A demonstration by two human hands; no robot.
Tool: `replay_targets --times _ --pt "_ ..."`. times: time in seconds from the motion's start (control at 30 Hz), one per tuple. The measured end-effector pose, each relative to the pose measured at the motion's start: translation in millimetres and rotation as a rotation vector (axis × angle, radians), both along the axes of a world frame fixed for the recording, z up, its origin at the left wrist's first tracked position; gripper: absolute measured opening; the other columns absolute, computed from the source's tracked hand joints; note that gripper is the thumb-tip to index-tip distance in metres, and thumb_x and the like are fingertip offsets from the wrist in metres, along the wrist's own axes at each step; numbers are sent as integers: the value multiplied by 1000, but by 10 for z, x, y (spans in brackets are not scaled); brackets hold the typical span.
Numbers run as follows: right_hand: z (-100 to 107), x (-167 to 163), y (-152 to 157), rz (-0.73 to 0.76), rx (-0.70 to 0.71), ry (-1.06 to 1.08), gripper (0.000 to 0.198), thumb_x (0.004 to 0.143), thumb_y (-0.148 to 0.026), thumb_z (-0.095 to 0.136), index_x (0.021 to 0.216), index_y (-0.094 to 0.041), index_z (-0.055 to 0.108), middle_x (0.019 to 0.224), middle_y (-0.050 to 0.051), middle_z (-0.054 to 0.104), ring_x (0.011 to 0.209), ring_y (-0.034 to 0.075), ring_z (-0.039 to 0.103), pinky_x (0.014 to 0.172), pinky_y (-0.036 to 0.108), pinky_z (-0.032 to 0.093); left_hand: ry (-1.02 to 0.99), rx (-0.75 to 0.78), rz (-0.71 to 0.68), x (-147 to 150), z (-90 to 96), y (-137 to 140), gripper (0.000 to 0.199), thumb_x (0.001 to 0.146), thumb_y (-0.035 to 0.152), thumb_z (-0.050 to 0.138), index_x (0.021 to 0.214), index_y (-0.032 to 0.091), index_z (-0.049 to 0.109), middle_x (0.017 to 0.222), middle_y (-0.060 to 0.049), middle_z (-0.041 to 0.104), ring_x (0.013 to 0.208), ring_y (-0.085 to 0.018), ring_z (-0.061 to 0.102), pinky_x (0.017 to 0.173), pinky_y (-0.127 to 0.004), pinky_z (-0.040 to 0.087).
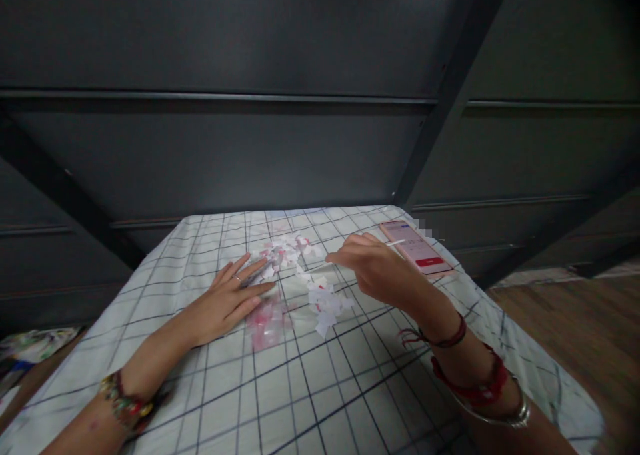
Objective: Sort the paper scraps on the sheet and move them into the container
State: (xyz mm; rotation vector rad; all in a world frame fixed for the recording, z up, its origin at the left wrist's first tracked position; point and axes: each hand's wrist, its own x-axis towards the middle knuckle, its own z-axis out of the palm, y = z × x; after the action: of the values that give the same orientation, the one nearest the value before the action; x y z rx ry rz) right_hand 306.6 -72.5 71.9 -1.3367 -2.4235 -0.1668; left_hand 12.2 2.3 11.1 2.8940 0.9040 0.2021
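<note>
My left hand lies on the checked cloth with fingers spread, a ring on one of them. Its fingertips reach the near left side of a heap of torn white paper bits, some with red marks. Just below its thumb is a clear plastic piece with pink print. My right hand is closed around a thin white stick, its back end showing behind the knuckles. The stick's front part points left, above the gap between the heap and a second, smaller pile of paper bits.
A phone with a lit screen lies beyond my right hand, near the table's right edge. The white checked cloth covers the table. Dark panels stand behind it. Wooden floor shows at right, a cluttered pile at left.
</note>
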Motion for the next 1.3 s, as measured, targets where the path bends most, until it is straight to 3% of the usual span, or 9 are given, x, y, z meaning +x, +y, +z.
replay_targets --times 0.27,0.47,0.67,0.83,1.0,1.17,1.3 --pt "22 -82 -19 29 2 -3 43 66 6 35 91 -16 62 75 5 56 75 16 44 72 30 35 29 18 1 28 6 -15 43 96 44 24 131 33 46 150 -1 20 137 -33 6 106 -58 17" --pt "47 -78 -35 40 -19 -4 43 64 7 36 88 -17 62 75 4 56 76 15 47 72 30 36 26 7 9 215 32 -66 47 96 45 21 137 31 38 151 -3 19 137 -31 9 107 -58 15" --pt "38 -90 -39 84 -18 2 41 65 6 36 84 -19 63 72 3 56 75 15 48 72 29 37 26 -8 67 273 41 -114 48 96 46 20 131 29 48 152 -2 16 137 -35 8 106 -60 12" --pt "43 -41 -38 42 19 22 41 65 6 34 81 -18 63 71 3 56 74 15 48 69 29 36 10 27 52 251 86 -127 50 96 47 20 123 25 55 150 -5 22 136 -35 11 106 -60 13" --pt "37 -54 -29 6 70 19 41 65 6 34 81 -19 62 72 3 57 74 16 46 69 29 35 -25 81 41 241 78 -123 49 96 47 21 131 23 47 149 -6 24 136 -33 12 107 -58 14" --pt "-1 -101 0 -6 40 -46 39 67 6 35 82 -19 62 73 4 57 76 16 46 70 30 34 -42 75 40 190 54 -108 48 96 47 21 129 25 48 150 -4 21 136 -33 12 107 -57 14" --pt "-24 -91 6 -44 106 -61 43 66 6 33 86 -18 62 74 4 58 76 17 46 71 31 33 -35 74 33 161 49 -103 47 96 45 22 128 26 50 150 -4 21 136 -33 11 107 -57 15"
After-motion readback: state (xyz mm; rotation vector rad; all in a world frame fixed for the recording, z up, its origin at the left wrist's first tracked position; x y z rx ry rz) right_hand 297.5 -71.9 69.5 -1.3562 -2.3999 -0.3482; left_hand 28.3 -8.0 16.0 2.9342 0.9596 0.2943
